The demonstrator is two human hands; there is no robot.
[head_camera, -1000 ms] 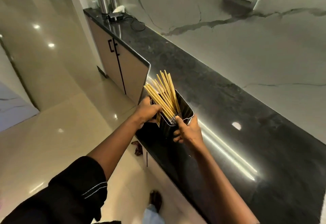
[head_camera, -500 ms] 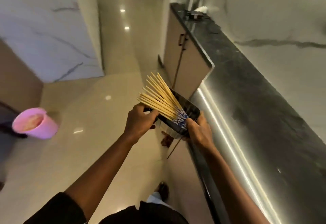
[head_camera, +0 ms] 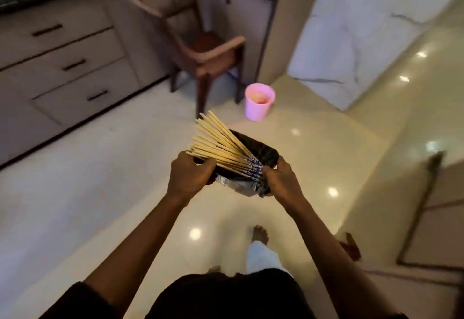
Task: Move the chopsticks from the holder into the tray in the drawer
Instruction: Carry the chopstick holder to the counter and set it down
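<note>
Head view | left hand (head_camera: 190, 178) and right hand (head_camera: 281, 180) grip holder (head_camera: 263, 153) | holder carries fanned chopsticks (head_camera: 218, 143), leaning left

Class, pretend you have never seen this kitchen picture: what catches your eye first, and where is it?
First, the fan of pale chopsticks in mid-frame, leaning left out of a dark holder that the left hand and right hand grip at either end. Next, the pink bucket on the glossy floor beyond, beside a wooden chair.
</note>
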